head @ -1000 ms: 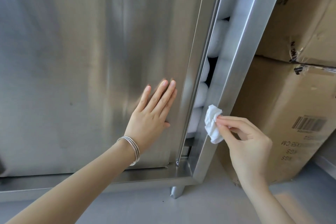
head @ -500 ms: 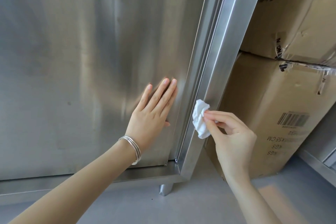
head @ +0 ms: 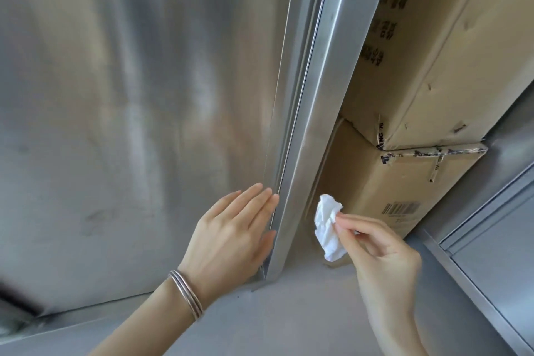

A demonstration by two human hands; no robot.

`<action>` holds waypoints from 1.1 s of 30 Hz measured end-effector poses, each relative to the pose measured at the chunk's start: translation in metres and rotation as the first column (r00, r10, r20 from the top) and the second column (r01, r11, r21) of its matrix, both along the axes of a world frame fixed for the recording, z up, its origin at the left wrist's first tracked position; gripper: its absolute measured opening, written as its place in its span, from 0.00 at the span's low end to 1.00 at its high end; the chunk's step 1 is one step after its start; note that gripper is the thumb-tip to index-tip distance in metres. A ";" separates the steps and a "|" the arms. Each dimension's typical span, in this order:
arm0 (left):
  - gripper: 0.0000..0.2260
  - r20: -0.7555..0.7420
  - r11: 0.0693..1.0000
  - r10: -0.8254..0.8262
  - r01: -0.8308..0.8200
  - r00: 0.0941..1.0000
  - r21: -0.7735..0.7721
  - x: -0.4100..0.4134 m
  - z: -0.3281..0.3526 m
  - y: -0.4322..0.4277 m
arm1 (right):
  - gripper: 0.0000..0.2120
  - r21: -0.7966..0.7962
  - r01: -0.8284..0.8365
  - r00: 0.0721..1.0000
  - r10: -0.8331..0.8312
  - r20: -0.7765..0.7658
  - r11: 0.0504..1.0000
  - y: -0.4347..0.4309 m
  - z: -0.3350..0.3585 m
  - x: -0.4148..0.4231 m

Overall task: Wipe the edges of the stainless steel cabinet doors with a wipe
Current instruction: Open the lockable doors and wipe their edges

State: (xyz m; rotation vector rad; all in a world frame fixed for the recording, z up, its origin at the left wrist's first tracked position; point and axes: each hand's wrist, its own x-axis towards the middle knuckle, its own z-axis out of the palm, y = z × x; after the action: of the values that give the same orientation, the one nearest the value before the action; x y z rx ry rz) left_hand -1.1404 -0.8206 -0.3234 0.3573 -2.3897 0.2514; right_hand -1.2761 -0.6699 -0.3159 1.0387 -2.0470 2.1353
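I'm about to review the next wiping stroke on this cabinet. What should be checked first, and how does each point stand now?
1. Wipe held: ok. The right hand pinches the crumpled white wipe.
2. Wipe on steel: not ok. It hangs just right of the cabinet's corner post, in front of the lower cardboard box.
3. Door steadied: ok. The left hand lies flat on the cabinet door, fingertips at its right edge.
4. Door edge exposed: cannot tell. Only a thin seam shows between door and post.
5. Wipe clean: ok on the side that shows, which is white.
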 end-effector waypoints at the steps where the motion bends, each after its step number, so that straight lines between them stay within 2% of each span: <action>1: 0.18 -0.004 1.000 -0.022 0.022 1.000 0.014 -0.003 0.024 0.008 | 0.12 0.009 0.009 1.000 -0.010 0.011 1.000 0.007 0.026 -0.001; 6: 0.18 0.034 0.990 -0.142 0.141 0.989 0.025 -0.031 0.153 0.049 | 0.14 0.058 0.077 0.996 -0.074 -0.047 0.995 0.041 0.169 -0.017; 12: 0.20 0.078 0.953 -0.304 0.302 0.950 0.030 -0.089 0.328 0.096 | 0.13 0.018 0.265 0.959 -0.262 -0.106 0.964 0.095 0.354 -0.056; 16: 0.19 0.013 0.911 -0.411 0.410 0.912 0.031 -0.135 0.448 0.115 | 0.15 -0.014 0.353 0.922 -0.351 -0.163 0.935 0.134 0.467 -0.082; 20: 0.20 -0.021 0.876 -0.481 0.479 0.877 -0.062 -0.182 0.560 0.134 | 0.16 -0.075 0.416 0.869 -0.421 -0.259 0.906 0.174 0.569 -0.112; 26: 0.20 -0.090 0.844 -0.527 0.509 0.845 -0.166 -0.235 0.670 0.179 | 0.17 -0.118 0.452 0.774 -0.455 -0.440 0.884 0.235 0.674 -0.152; 29: 0.19 -0.128 0.835 -0.540 0.512 0.832 -0.202 -0.257 0.699 0.200 | 0.18 -0.159 0.476 0.718 -0.487 -0.498 0.865 0.259 0.704 -0.170; 33: 0.20 -0.132 0.813 -0.567 0.527 0.813 -0.247 -0.285 0.716 0.220 | 0.15 -0.171 0.508 0.696 -0.519 -0.497 0.844 0.280 0.723 -0.191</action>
State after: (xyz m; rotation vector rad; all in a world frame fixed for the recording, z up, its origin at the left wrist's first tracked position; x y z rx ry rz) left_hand -1.4255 -0.6008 0.3922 -0.3949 -2.1329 0.1708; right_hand -1.4666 -0.3895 0.4067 0.7906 -1.7557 1.3885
